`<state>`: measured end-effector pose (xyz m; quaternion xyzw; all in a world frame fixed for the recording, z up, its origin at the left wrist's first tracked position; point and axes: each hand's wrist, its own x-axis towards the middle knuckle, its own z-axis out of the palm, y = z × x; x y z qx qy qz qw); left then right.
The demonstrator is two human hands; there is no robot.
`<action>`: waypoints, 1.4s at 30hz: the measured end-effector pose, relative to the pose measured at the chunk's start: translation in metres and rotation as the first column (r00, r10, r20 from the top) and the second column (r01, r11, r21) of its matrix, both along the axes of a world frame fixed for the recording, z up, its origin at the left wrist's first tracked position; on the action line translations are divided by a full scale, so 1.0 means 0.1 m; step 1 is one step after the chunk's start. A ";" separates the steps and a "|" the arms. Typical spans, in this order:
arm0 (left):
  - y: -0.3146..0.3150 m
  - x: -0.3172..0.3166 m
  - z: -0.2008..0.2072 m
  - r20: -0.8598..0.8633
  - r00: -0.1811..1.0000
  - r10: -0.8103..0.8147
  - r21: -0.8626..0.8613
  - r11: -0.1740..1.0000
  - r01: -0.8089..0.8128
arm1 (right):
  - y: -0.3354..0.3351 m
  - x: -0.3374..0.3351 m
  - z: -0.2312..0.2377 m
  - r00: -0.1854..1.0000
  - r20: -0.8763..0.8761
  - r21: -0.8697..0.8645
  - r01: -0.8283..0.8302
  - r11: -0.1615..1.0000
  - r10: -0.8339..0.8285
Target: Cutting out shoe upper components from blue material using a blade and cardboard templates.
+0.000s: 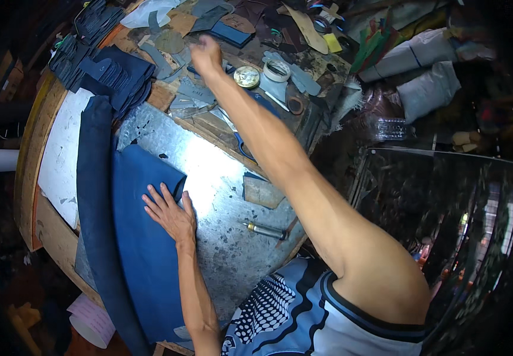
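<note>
Hands: left hand [170,213] open, flat near blue sheet [143,249] edge; right hand [206,54] closed over scraps [192,95].

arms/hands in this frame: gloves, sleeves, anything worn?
Both hands bare: left hand, right hand. No gloves, watch or rings visible. Forearms uncovered; right arm bare to the shoulder. Sleeveless jersey, light blue with dark trim and a black-and-white dotted pattern.
</note>
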<state>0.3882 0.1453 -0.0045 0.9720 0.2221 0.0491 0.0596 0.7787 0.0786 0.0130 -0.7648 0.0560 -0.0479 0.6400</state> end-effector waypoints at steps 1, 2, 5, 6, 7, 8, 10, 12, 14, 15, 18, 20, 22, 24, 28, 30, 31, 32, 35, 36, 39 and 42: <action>-0.01 -0.02 0.00 0.007 1.000 -0.001 0.000 1.000 0.001 | -0.11 -0.29 -0.07 0.999 -0.031 0.201 -0.013 0.979 0.020; 0.04 -0.08 -0.01 0.007 1.000 0.013 0.007 1.000 -0.013 | -0.24 -0.70 -0.07 0.994 0.071 0.180 -0.096 0.979 0.084; 0.05 0.01 0.02 0.082 0.996 -0.032 0.010 0.999 0.031 | -1.01 -1.90 0.49 0.967 0.116 0.117 -0.239 0.964 0.226; 0.03 0.07 0.01 0.111 0.993 -0.046 0.010 0.999 0.045 | -1.30 -2.28 0.70 0.968 -0.034 0.108 -0.244 0.964 0.249; 0.00 0.06 0.02 0.126 0.991 -0.054 0.010 0.999 0.053 | -1.58 -2.67 0.75 0.975 0.012 0.066 -0.222 0.973 0.222; 0.01 0.05 0.00 0.140 0.988 -0.060 0.016 0.998 0.058 | -1.76 -3.08 0.84 0.981 0.059 -0.018 -0.183 0.983 0.183; 0.03 -0.04 -0.03 0.166 0.984 -0.065 0.022 0.998 0.062 | -2.13 -3.83 1.01 0.964 0.029 -0.243 -0.251 0.937 0.266; 0.01 -0.22 -0.09 0.183 0.980 -0.076 0.029 0.997 0.072 | -2.50 -4.57 1.14 0.907 -0.128 -0.291 -0.420 0.860 0.400; 0.03 -0.35 -0.15 0.215 0.973 -0.086 0.034 0.996 0.080 | -2.75 -5.13 1.23 0.826 -0.151 -0.380 -0.555 0.740 0.542; 0.04 -0.37 -0.18 0.239 0.966 -0.096 0.038 0.995 0.089 | -2.85 -5.35 1.24 0.789 -0.217 -0.359 -0.612 0.705 0.575; 0.17 -0.25 -0.20 0.266 0.961 -0.073 0.052 0.997 0.062 | -3.04 -5.61 1.23 0.729 -0.259 -0.368 -0.681 0.633 0.634; 0.16 -0.20 -0.19 0.260 0.963 -0.067 0.028 0.998 0.061 | -3.16 -5.71 1.30 0.767 -0.245 -0.395 -0.637 0.662 0.593; 0.15 -0.24 -0.18 0.267 0.961 -0.078 -0.009 0.997 0.083 | -3.20 -5.84 1.40 0.820 -0.301 -0.419 -0.572 0.705 0.486; 0.18 -0.14 -0.22 0.312 0.948 -0.067 -0.051 0.995 0.087 | -3.18 -5.78 1.44 0.814 -0.300 -0.439 -0.581 0.685 0.497; 0.12 -0.10 -0.29 0.352 0.934 -0.059 -0.070 0.994 0.090 | -3.22 -5.69 1.49 0.777 -0.265 -0.464 -0.622 0.631 0.571; 0.09 -0.10 -0.28 0.356 0.932 -0.065 -0.037 0.996 0.084 | -3.24 -5.63 1.50 0.775 -0.269 -0.443 -0.626 0.642 0.571; 0.09 -0.11 -0.28 0.351 0.935 -0.055 -0.039 0.997 0.073 | -3.26 -5.59 1.49 0.776 -0.271 -0.420 -0.628 0.655 0.570; 0.07 -0.08 -0.26 0.342 0.938 -0.055 -0.028 0.997 0.068 | -3.29 -5.50 1.47 0.770 -0.274 -0.419 -0.635 0.649 0.577; 0.01 -0.04 -0.24 0.314 0.949 -0.031 -0.010 0.999 0.036 | -3.38 -5.10 1.38 0.752 -0.217 -0.467 -0.640 0.611 0.622; 0.01 -0.04 -0.24 0.306 0.952 -0.026 -0.009 1.000 0.030 | -3.38 -4.92 1.35 0.739 -0.151 -0.507 -0.628 0.590 0.657; -0.04 -0.02 -0.21 0.267 0.964 -0.017 -0.007 1.000 0.019 | -3.38 -4.32 1.27 0.710 -0.020 -0.573 -0.585 0.574 0.704; -0.05 -0.03 -0.11 0.177 0.984 0.017 0.001 1.000 -0.017 | -3.31 -3.62 1.15 0.685 0.071 -0.599 -0.552 0.580 0.725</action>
